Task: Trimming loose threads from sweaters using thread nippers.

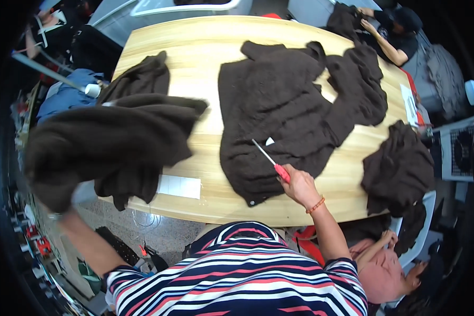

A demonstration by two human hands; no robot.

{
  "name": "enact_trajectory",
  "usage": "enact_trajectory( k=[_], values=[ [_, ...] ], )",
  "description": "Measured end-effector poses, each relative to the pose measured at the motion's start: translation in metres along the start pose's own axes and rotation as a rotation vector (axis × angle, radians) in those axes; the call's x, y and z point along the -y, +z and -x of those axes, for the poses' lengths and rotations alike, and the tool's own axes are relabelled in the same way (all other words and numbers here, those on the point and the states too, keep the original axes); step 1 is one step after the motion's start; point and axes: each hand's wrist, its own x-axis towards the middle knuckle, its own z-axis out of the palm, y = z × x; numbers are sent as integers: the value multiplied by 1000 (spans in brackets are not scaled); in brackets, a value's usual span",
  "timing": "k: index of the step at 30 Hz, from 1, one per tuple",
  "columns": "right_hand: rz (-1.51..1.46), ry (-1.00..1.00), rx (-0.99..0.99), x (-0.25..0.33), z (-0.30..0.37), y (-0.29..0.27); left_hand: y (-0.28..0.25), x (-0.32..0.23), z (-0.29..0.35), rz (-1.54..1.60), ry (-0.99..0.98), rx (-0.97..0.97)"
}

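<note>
A dark brown knit garment (116,131) hangs bunched from my left hand (62,215), lifted at the table's left side and smeared by motion; its folds hide my fingers. Closed around the red handle of a tool (282,173) with a slender metal shaft is my right hand (300,187). The shaft points up and left over a second dark brown knit garment (274,105), spread across the middle with its sleeves to the right. A small white tag (269,141) shows on that garment beside the shaft.
Another brown garment (147,73) lies at the table's left, and a bunched one (397,168) at the right. A white sheet (179,186) lies near the front edge of the wooden table (205,208). People work at the far right (395,31) and near right (384,268).
</note>
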Motion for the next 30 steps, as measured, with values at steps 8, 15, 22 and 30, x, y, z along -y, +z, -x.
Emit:
enact_trajectory(
  k=[8,15,22,30],
  values=[
    [-38,165,-38,-23,13,-11,2,153,-163,768,-624,-487],
    [-19,364,-197,-73,56,-18,312,-137,-68,279,215,108],
    [-71,494,-216,-80,84,-29,431,-309,77,340,875,603],
    [-121,522,-169,-98,114,-13,470,-186,25,-43,513,609]
  ],
)
